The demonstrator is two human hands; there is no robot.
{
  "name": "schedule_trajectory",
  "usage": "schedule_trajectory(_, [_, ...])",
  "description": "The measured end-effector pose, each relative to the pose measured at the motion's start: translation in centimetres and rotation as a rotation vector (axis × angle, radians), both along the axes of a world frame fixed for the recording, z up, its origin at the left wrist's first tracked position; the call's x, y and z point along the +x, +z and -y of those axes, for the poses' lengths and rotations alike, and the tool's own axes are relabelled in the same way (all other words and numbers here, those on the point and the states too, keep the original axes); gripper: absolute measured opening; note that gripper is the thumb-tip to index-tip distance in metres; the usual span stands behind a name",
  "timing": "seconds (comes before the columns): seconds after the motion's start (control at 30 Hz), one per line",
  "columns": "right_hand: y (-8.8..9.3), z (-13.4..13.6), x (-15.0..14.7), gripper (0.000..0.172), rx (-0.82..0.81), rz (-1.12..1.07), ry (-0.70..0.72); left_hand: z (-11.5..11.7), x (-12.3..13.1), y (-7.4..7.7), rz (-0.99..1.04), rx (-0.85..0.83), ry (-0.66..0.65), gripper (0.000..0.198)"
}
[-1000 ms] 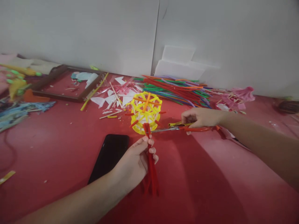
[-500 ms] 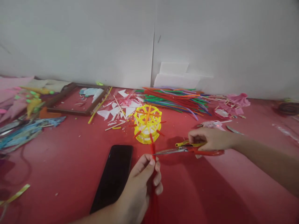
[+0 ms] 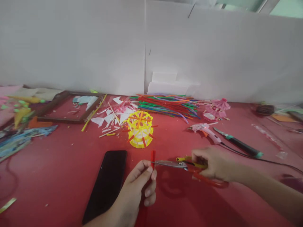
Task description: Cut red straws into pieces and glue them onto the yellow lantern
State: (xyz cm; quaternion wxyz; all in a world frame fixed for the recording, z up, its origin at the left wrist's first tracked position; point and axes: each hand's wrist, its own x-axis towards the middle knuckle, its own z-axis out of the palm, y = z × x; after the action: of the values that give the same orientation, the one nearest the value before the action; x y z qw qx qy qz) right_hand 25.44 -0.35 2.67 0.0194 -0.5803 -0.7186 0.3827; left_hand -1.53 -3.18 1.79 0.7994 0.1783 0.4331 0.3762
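Note:
My left hand (image 3: 142, 183) is closed in a pinch on a red pipe cleaner (image 3: 153, 155), whose tip stands upright above the fingers. My right hand (image 3: 214, 164) grips scissors (image 3: 169, 163) with red handles. Their blades reach left and meet the pipe cleaner just above my left fingertips. A yellow piece (image 3: 181, 159), tube-like at its end, also shows at the right fingers; I cannot tell how it is held. Beyond the hands stands a yellow openwork model (image 3: 143, 140) with orange strips across its top and short red pieces sticking out around it.
A black phone (image 3: 106, 183) lies left of my left hand. Behind are a heap of coloured pipe cleaners (image 3: 165, 106), paper scraps (image 3: 110, 118) and a brown frame (image 3: 63, 120). At right lie a pink glue gun (image 3: 208, 132), its cord, and a green-black cutting tool (image 3: 243, 146).
The view has shifted, showing more to the right. The scissors and red pipe cleaner are now apart from the yellow model, nearer to me. The glue gun is uncovered by my right hand.

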Motion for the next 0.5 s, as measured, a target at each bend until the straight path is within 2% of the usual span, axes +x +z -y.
schedule_trajectory(0.1, [-1.3, 1.6, 0.2, 0.025, -0.018, -0.021, -0.066, -0.5, 0.0, -0.2, -0.012, -0.001, -0.054, 0.034])
schedule_trajectory(0.2, [-2.9, 2.8, 0.8, 0.026, 0.057, -0.049, -0.082, -1.2, -0.4, 0.2, -0.093, 0.04, -0.157, 0.025])
schedule_trajectory(0.27, [-3.6, 2.9, 1.3, 0.029, 0.128, -0.093, -0.102, -1.8, -1.2, 1.1, -0.202, 0.113, -0.216, 0.02])
schedule_trajectory(0.33, [-3.9, 2.4, 1.9, 0.033, 0.204, -0.162, -0.121, -2.7, -2.3, 2.6, -0.414, 0.301, -0.209, 0.017])
schedule_trajectory(0.4, [-4.0, 1.5, 2.3, 0.038, 0.269, -0.222, -0.13, -3.8, -3.4, 4.2, -0.66, 0.57, -0.095, 0.013])
schedule_trajectory(0.43, [-4.0, 1.0, 2.4, 0.039, 0.299, -0.24, -0.132, -4.4, -3.9, 4.8, -0.769, 0.698, 0.002, 0.014])
schedule_trajectory(0.5, [-4.3, 0.2, 2.5, 0.038, 0.353, -0.255, -0.141, -5.5, -4.4, 5.4, -0.941, 0.929, 0.259, 0.034])
